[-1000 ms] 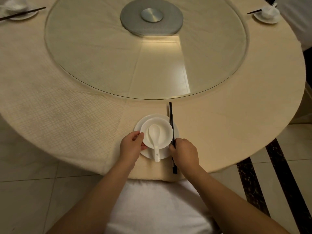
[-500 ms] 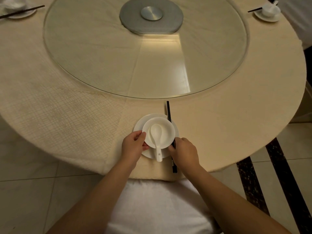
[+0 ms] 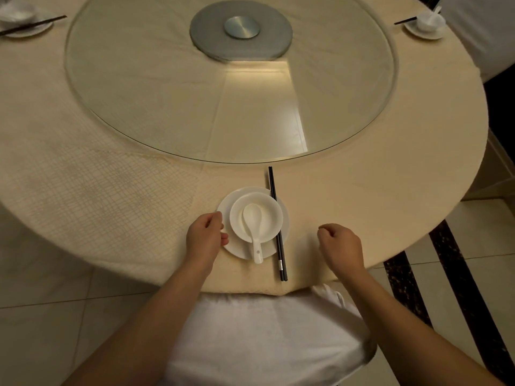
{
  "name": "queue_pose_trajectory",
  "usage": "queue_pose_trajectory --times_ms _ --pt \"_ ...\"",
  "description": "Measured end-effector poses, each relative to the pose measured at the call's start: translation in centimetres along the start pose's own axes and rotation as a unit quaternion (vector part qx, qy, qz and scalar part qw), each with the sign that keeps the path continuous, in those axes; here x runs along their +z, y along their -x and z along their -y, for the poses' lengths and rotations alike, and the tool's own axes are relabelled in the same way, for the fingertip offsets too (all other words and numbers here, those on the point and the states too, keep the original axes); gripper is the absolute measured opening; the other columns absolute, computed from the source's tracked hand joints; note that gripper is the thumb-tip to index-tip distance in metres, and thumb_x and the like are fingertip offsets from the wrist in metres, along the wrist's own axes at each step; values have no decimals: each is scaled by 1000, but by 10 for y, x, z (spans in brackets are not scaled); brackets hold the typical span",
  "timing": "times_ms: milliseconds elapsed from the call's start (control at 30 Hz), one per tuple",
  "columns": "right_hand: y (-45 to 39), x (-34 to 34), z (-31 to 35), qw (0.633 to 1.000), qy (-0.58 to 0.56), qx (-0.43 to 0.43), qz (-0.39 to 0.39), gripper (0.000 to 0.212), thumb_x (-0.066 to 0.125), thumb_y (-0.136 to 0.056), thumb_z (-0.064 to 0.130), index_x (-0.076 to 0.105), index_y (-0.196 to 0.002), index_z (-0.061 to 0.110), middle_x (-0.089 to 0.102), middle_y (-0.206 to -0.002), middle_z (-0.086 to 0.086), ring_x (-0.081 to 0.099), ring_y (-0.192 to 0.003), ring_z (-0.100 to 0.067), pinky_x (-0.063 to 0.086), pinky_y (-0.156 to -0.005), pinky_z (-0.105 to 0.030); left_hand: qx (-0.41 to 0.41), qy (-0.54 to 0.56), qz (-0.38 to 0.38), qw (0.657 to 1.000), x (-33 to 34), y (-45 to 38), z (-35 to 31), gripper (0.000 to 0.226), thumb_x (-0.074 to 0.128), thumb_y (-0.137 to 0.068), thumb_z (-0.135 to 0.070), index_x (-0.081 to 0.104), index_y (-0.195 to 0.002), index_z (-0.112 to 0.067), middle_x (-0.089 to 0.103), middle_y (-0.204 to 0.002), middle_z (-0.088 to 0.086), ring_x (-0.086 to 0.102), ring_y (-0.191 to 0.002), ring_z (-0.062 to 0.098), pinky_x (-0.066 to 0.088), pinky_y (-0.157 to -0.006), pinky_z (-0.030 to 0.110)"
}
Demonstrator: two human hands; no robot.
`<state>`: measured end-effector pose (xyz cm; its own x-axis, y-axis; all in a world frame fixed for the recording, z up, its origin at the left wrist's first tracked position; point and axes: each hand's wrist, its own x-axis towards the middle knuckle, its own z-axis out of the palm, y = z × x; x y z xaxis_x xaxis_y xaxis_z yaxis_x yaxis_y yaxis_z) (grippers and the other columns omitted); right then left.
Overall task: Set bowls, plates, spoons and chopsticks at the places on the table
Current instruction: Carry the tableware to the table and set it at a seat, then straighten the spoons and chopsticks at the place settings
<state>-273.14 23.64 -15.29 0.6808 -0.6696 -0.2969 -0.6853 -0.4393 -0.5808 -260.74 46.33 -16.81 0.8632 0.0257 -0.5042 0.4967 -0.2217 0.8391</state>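
Left hand (image 3: pixel 205 237), lower centre of frame: fingers loosely curled. Right hand (image 3: pixel 340 245), lower centre-right: loosely curled, holding nothing. Both forearms bare.

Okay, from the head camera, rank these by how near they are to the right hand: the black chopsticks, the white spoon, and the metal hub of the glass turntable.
From the right hand:
1. Black chopsticks, just to its left, along the plate's right edge.
2. White spoon, further left, lying in the bowl.
3. Metal hub, far across, at the turntable's centre.

I am reading no text anywhere; the chopsticks (image 3: pixel 279 246) are carrying a small pale mark, too small to read.
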Motion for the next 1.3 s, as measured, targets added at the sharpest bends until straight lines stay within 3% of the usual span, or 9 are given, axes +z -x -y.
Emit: queue_pose_trajectory --times_ms 100,267,333,433,500,600,700,933,1300 --pt "-6 -9 6 1000 16 11 3 30 45 -83 15 50 -54 12 49 -51 -2 45 -55 -23 34 -50 -32 59 -55 -5 997 -5 -3 -17 16 52 -94 -30 64 -84 -27 66 -84 -2 63 -70 15 55 -62 29" --pt "-13 -16 45 996 76 -52 -7 28 47 -89 20 71 -85 6 70 -82 -9 62 -76 -28 50 -66 -36 210 -200 -14 957 -11 -8 -66 22 47 -96 -32 63 -86 -21 64 -78 -5 62 -79 20 46 -66 30" --pt "-12 -19 62 992 97 -78 -13 29 48 -89 21 71 -89 5 71 -84 -10 63 -77 -29 51 -67 -35 298 -281 -21 912 -10 -9 -86 26 46 -97 -30 68 -95 -15 66 -89 3 61 -87 25 43 -67 32" --pt "-6 -23 74 983 148 -109 -13 30 46 -89 22 68 -89 2 69 -85 -15 63 -81 -33 48 -62 -34 412 -403 -18 817 -7 -7 -107 34 48 -99 -29 64 -123 -12 64 -123 12 52 -117 31 44 -91 39" --pt "0 -28 73 968 211 -135 -17 35 44 -94 28 64 -112 7 66 -108 -14 60 -98 -32 48 -73 -36 449 -474 -29 757 -6 -3 -114 45 46 -100 -34 53 -138 -13 51 -142 13 40 -134 32 36 -104 44" --pt "1 -46 70 929 305 -206 -42 56 35 -99 45 30 -148 19 38 -151 -10 33 -136 -33 39 -100 -44 457 -551 -55 696 0 9 -125 59 33 -101 -47 28 -152 -20 23 -160 11 16 -148 30 16 -117 49" --pt "-7 -80 78 910 314 -255 -88 60 30 -99 51 18 -153 25 21 -160 -7 17 -146 -31 29 -109 -47 454 -569 -64 683 15 27 -143 63 27 -100 -51 19 -155 -21 14 -163 8 9 -150 28 10 -119 49" --pt "-19 -190 74 869 303 -328 -213 60 44 -96 45 28 -148 21 34 -152 -9 27 -139 -32 33 -102 -48 464 -526 -127 701 73 98 -192 61 29 -101 -49 22 -154 -19 15 -162 11 12 -149 30 14 -119 49" --pt "-38 -336 -60 874 302 -304 -228 58 44 -96 36 27 -149 24 33 -153 -9 26 -140 -31 31 -105 -48 522 -487 -103 692 250 205 -202 60 35 -100 -48 28 -152 -19 25 -159 11 19 -147 30 21 -117 47"
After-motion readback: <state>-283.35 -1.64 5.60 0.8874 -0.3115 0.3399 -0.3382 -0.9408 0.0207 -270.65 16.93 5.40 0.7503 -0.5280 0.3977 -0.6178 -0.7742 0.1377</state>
